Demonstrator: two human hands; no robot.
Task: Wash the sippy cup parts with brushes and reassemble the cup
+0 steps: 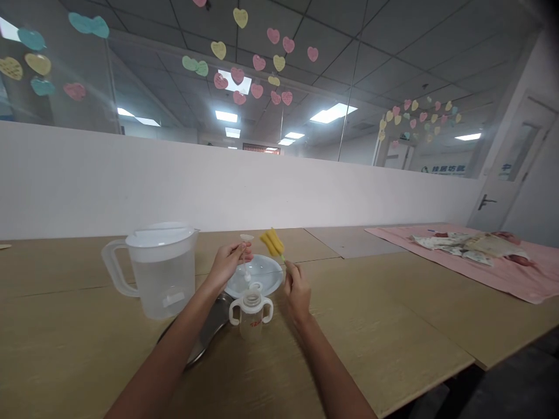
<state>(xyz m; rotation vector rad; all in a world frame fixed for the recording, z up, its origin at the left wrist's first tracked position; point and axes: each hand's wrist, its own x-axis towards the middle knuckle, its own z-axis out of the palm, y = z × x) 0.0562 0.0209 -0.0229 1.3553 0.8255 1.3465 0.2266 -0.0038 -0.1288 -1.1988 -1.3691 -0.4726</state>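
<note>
My left hand (pixel 228 262) pinches a clear drinking straw (pixel 246 262) that has a translucent disc-like top and a small white weight at its lower end. The straw hangs upright over a white bowl (pixel 274 276). A yellow sponge bottle brush (pixel 273 241) with a green neck is gripped in my right hand (pixel 298 289), its head tilted up and left above the bowl's right rim. In front of the bowl stands an uncapped baby bottle (pixel 251 320) with two white side handles. A small white ring-shaped part (pixel 255 286) shows just behind the bottle's mouth.
A lidded clear pitcher (pixel 163 273) holding water stands left of the bowl. Under my left forearm lies a kidney-shaped metal tray (pixel 212 326). At far right, a pink blanket (pixel 515 282) carries a clothed doll-like figure (pixel 489 247). Behind the table rises a white wall (pixel 244 192).
</note>
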